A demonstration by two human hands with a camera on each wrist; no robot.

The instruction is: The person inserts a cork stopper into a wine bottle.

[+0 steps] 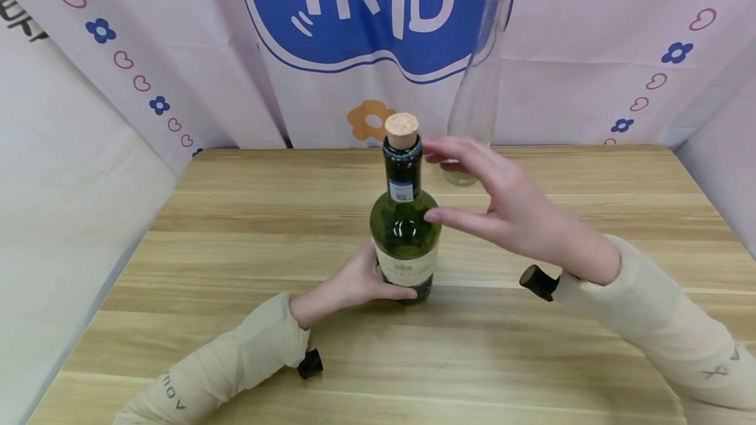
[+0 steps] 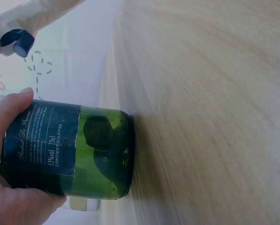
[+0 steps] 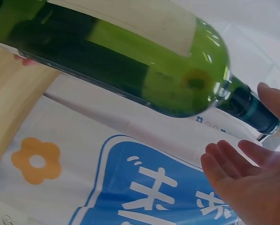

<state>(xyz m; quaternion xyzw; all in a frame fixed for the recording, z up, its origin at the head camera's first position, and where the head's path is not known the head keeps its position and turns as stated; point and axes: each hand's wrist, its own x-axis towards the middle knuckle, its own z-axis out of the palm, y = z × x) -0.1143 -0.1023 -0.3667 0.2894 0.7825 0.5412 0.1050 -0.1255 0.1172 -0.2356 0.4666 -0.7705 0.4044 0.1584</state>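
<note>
A green wine bottle [image 1: 406, 225] with a cream label stands upright, its base at the wooden table in the left wrist view. Its dark neck carries a pale cork [image 1: 401, 130] that sticks out of the mouth. My left hand [image 1: 354, 281] grips the lower part of the bottle, thumb across the front. Beside the neck, my right hand [image 1: 514, 202] has its fingers extended and thumb spread apart, with nothing held. In the right wrist view its fingers [image 3: 224, 159] lie just off the bottle's neck [image 3: 252, 110].
Behind my right hand, a clear glass bottle [image 1: 475, 97] with a cork in its top stands near the table's back edge. A printed cloth [image 1: 567, 103] hangs behind the wooden table [image 1: 236, 241]. Dark wrist-worn pieces [image 1: 310, 364] show at both sleeves.
</note>
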